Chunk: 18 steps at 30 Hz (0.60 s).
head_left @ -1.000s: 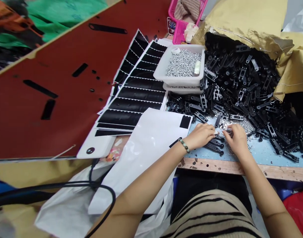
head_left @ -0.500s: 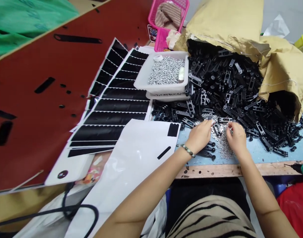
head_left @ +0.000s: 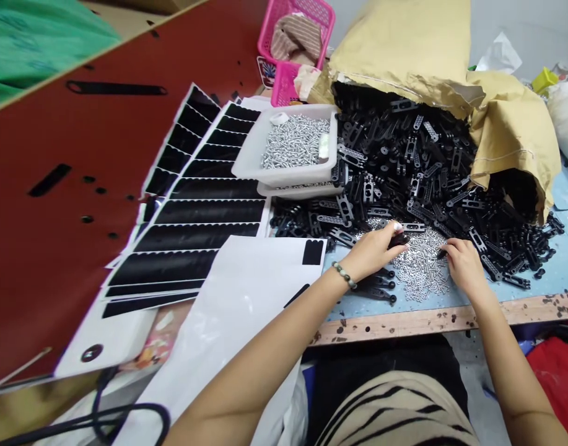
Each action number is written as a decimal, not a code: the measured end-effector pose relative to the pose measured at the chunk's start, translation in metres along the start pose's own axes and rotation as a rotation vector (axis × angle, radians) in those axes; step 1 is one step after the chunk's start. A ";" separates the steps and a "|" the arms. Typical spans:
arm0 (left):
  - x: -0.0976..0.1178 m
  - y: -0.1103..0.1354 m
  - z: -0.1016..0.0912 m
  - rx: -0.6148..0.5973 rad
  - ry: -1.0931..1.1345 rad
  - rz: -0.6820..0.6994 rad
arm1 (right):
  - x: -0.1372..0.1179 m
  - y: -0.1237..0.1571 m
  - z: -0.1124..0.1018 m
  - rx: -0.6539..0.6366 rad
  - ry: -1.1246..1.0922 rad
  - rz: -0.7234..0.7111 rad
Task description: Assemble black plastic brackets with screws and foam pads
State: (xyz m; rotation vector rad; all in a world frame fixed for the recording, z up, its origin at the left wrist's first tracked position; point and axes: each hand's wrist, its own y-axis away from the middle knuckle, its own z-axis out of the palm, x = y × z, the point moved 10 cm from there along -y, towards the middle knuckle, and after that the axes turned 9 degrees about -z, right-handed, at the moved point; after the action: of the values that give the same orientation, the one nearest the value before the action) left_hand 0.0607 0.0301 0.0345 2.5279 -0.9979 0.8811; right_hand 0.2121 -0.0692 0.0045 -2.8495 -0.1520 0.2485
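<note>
My left hand [head_left: 373, 251], with a beaded bracelet at the wrist, has thumb and fingers closed on a black plastic part [head_left: 399, 240] above the small metal screws [head_left: 423, 266]. To the right, the fingertips of my right hand [head_left: 466, 265] are pinched together at the edge of the screws. Something small and dark shows at those fingertips, too small to name. Beyond both hands lies a heap of black plastic link parts [head_left: 404, 155]. Several black pieces [head_left: 376, 288] with round ends lie below my left hand.
A white tub [head_left: 246, 155] of silver screws stands left of the heap. Torn brown paper sacks [head_left: 404, 49] lie behind it. Sheets of black strips [head_left: 191, 217] and a white sheet [head_left: 228, 297] are on the left. A pink basket [head_left: 327, 28] sits at the back.
My left hand now has a black part between thumb and fingers. My right hand has moved slightly right, away from the left, and the camera view has shifted.
</note>
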 end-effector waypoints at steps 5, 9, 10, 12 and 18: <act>-0.003 0.008 0.004 -0.044 0.168 -0.084 | 0.005 0.004 -0.007 0.075 -0.085 0.042; 0.004 0.013 0.007 -0.051 0.239 -0.051 | -0.009 -0.008 -0.024 0.240 -0.459 0.060; 0.005 0.015 0.007 -0.041 0.233 -0.050 | -0.016 -0.014 -0.028 0.260 -0.554 0.051; 0.007 0.016 0.006 -0.010 0.210 -0.045 | -0.034 -0.027 -0.033 0.257 -0.686 0.023; 0.020 0.025 -0.008 0.116 0.107 0.042 | -0.067 -0.049 -0.053 0.362 -0.723 0.004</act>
State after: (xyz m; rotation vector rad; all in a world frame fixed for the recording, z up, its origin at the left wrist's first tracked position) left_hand 0.0519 0.0055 0.0543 2.5308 -0.9963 1.1046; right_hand 0.1524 -0.0448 0.0792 -2.2808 -0.2142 1.1653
